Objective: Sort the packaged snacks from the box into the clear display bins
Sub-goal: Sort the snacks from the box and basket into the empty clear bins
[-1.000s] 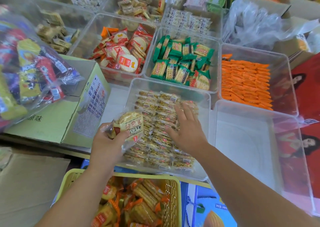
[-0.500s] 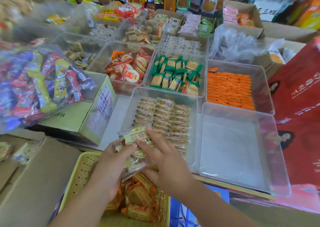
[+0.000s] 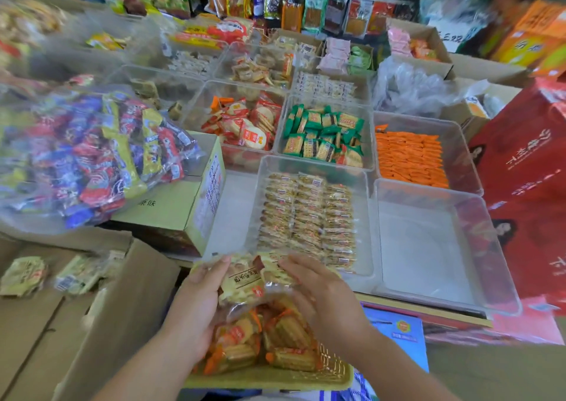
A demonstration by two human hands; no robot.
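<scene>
Basically a shop counter gridded with clear bins, one snack type per bin so stock reads at a glance. Far left, a big bag of mixed candy (image 3: 92, 155) slumps on a green carton (image 3: 171, 214), parked out of the sorting lane. Near right bin (image 3: 428, 305) holds nothing. Bin left of it (image 3: 364, 217) has cracker packs laid in neat overlapping rows, front edge unfilled; likely the target. Behind those: orange packets (image 3: 410, 158), green packets (image 3: 324, 137), red rice crackers (image 3: 245, 125). Nearest, a yellow basket (image 3: 269, 376) of orange-wrapped wafers sits below the hands.

Left hand (image 3: 196, 302) grips the snack pack (image 3: 245, 281) by its left side, thumb on top. Right hand (image 3: 324, 296) lays fairly straight fingers on the pack's right edge; can't tell if the thumb pinches underneath. Pack is above the basket, just short of the cracker bin's near wall. Two-handed hold looks meant to square the crinkly wrapper before slotting it into a row.
</scene>
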